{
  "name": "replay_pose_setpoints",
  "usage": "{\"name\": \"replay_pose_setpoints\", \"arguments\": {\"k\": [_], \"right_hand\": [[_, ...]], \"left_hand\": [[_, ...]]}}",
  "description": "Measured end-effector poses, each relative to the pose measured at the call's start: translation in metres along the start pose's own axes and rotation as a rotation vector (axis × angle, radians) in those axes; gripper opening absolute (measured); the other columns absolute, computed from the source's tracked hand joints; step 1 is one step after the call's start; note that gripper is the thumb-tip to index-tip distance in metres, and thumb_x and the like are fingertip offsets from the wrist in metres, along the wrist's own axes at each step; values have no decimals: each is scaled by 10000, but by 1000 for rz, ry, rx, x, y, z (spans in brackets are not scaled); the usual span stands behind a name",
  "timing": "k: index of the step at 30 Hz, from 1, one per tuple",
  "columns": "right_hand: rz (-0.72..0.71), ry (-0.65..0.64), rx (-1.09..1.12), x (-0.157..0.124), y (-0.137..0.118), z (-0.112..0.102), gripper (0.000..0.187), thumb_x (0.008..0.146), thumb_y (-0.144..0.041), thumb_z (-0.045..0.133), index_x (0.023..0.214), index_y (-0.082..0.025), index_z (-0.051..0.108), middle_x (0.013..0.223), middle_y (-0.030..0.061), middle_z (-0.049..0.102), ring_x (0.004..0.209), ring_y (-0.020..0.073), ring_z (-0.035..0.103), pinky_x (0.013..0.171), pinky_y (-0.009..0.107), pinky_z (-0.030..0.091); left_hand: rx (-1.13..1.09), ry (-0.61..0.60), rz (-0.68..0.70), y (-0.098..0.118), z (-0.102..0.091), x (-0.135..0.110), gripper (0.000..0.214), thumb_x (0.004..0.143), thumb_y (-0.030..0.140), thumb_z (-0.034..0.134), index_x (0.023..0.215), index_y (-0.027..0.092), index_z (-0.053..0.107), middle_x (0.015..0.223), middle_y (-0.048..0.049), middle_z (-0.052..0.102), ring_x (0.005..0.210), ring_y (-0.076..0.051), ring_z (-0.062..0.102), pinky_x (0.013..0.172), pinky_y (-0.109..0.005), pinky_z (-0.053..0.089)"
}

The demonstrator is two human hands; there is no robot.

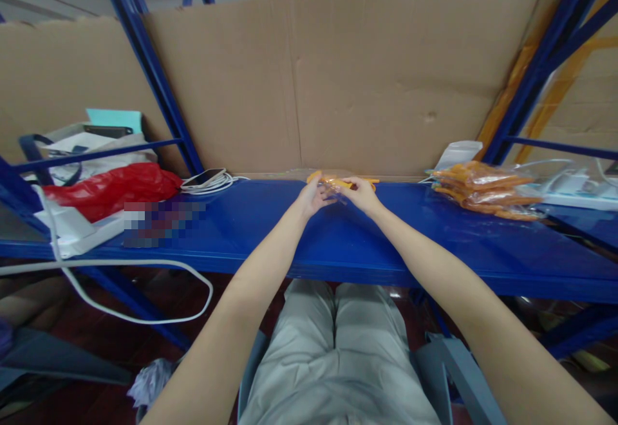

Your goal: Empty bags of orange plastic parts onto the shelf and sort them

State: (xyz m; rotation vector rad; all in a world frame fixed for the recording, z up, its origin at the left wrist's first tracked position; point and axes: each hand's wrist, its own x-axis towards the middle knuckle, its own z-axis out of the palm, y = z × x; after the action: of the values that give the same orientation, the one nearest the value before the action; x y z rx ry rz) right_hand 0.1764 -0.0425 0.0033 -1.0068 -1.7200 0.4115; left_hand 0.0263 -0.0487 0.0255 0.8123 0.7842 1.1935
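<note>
Over the back part of the blue shelf, both hands meet at an orange item in clear plastic wrap [332,182]; its exact kind is too small to make out. My left hand [315,199] grips its left end between thumb and forefinger, the other fingers loosely curled below. From the right, my right hand [363,195] is closed on the same item, with an orange end sticking out past the fingers. Part of the wrap is hidden behind the fingers. Farther right lies a pile of similar orange packets in clear plastic [483,188], apart from the hands.
The blue shelf [251,225] is backed by a tall cardboard sheet [357,84]. At left lie a red plastic bag [118,187], a white box [91,232] and a coiled white cable [212,183]. A white power strip [584,196] sits at right. A thick white cord [145,262] loops over the front edge.
</note>
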Motion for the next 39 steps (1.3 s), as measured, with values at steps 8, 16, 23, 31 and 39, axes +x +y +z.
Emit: {"name": "replay_pose_setpoints", "arguments": {"k": [8, 16, 23, 31, 39], "right_hand": [[-23, 21, 59, 0, -2, 4, 262, 778, -287, 699, 1007, -173, 755, 1037, 87, 742, 926, 210, 669, 857, 360, 509], [7, -49, 245, 0, 0, 1, 462, 762, -367, 741, 1184, -183, 706, 1217, 109, 685, 1120, 261, 638, 972, 437, 493], [16, -99, 235, -3, -6, 2, 420, 787, -340, 711, 1179, -190, 711, 1094, 97, 734, 960, 236, 688, 829, 394, 562], [26, -66, 236, -1, -4, 3, 383, 741, -309, 743, 1091, -153, 746, 1032, 104, 746, 860, 210, 688, 757, 345, 562], [105, -36, 267, -1, 0, -3, 457, 730, -410, 735, 1099, -141, 743, 870, 87, 747, 570, 108, 575, 543, 255, 504]], "left_hand": [[80, -112, -14, -4, 1, 2, 410, 985, 487, 333, 935, 203, 623, 768, -45, 671, 750, -181, 625, 868, -421, 493], [69, -206, -16, -3, 1, 1, 425, 957, 536, 384, 909, 195, 633, 727, -42, 673, 685, -176, 626, 785, -373, 502], [-124, -18, 74, 4, -4, 1, 382, 907, 496, 492, 1042, 179, 657, 663, -43, 652, 592, -166, 605, 680, -312, 502], [-325, 127, 129, 8, -10, 7, 537, 963, 519, 296, 1209, 166, 618, 763, -76, 653, 678, -204, 650, 717, -334, 510], [-227, 9, 96, 5, -2, 4, 488, 971, 532, 291, 1050, 190, 631, 786, -89, 669, 693, -203, 651, 713, -339, 528]]}}
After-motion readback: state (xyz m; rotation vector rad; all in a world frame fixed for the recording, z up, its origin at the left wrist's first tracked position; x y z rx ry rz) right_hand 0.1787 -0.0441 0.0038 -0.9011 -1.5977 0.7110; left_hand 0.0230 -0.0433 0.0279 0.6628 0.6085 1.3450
